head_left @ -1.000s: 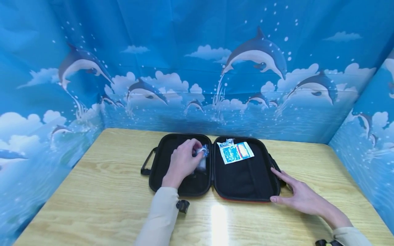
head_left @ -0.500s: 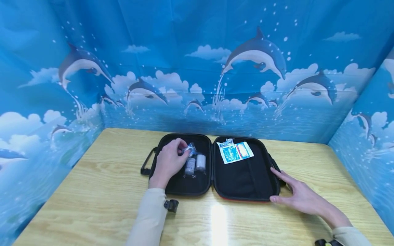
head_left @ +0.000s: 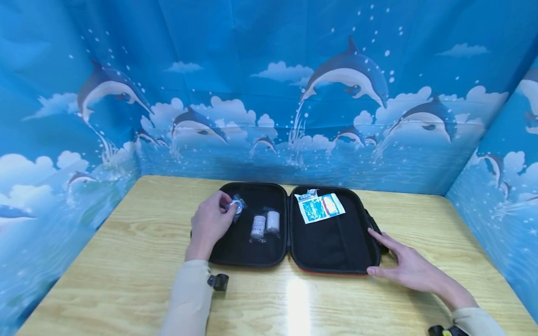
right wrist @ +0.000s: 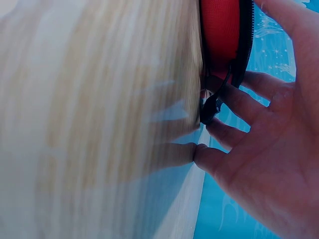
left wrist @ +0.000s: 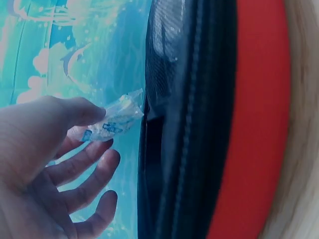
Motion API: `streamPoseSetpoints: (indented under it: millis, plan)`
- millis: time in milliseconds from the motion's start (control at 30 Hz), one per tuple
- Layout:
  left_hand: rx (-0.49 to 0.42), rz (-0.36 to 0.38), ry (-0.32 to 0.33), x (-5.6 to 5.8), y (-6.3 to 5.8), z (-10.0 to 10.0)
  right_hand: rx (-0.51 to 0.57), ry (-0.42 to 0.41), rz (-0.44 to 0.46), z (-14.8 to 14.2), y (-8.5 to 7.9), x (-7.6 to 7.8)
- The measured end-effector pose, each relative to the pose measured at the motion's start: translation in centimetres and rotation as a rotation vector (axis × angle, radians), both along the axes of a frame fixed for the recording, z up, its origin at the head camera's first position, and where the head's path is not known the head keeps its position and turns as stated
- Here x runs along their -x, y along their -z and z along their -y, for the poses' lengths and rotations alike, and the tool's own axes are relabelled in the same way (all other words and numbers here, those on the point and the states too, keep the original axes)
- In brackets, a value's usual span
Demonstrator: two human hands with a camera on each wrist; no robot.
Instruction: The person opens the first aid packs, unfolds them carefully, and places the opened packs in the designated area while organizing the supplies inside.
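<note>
My left hand (head_left: pixel 211 224) pinches a small clear plastic packet (head_left: pixel 237 205) with a round whitish thing inside, over the left half of an open black case (head_left: pixel 248 259). In the left wrist view, blue print shows on this packet (left wrist: pixel 117 121), held between thumb and forefinger. Two white cylindrical rolls (head_left: pixel 272 219) in clear wrap lie in the same half, one with dark print. With fingers spread, my right hand (head_left: pixel 405 266) touches the outer edge of the case's right half. Its fingertips are near a black strap (right wrist: pixel 211 108) beside the red shell (right wrist: pixel 219 32).
White-and-teal flat packets (head_left: pixel 320 208) lie at the top of the case's right half. Beneath is a wooden table (head_left: pixel 126 261). A dolphin-print curtain (head_left: pixel 269 93) hangs behind the table and along its sides.
My left hand has moved left with the small packet, from beside the case's hinge to its left side, uncovering the two white rolls. My right hand stays at the case's edge.
</note>
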State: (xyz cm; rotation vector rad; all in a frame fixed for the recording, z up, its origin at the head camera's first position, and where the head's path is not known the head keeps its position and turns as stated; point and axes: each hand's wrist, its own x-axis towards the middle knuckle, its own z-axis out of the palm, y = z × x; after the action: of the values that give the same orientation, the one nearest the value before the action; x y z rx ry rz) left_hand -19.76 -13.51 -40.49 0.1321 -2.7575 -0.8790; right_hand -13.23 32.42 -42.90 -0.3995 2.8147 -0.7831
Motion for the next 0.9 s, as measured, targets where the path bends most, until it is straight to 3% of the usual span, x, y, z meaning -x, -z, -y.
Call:
streamPoseSetpoints:
  millis: [233,900]
  plan:
    - [0.038,0.003,-0.064,0.0,0.2,1.2,-0.001,0.000,-0.008,-0.1,0.1,0.0]
    - [0.013,0.116,-0.079,-0.1,0.6,1.6,0.004,-0.011,-0.033,-0.1,0.0,0.0]
